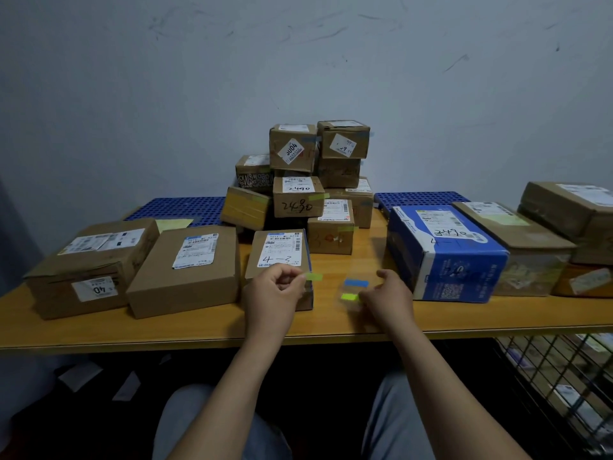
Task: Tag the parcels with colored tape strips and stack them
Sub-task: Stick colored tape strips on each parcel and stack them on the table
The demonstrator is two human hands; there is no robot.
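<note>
Green tape strip (313, 277) is pinched in your left hand (273, 287) beside the parcel (282, 252) (marked 4-3); your right hand (386, 295) touches a clear sheet (356, 290), grip unclear.

What you can't make out from here

Your left hand (275, 287) covers the near corner of the parcel marked 4-3 (278, 254) and one end of the green strip (313, 277) it pinches. Beside your right hand (386, 295) the clear sheet (356, 283) is blurred, and whether those fingers grip it is unclear. Far right of that hand, the brown parcel (570, 207) runs off the edge. Beyond both hands, the pile (298, 194) hides its rear boxes; the label print is too small to read.
</note>
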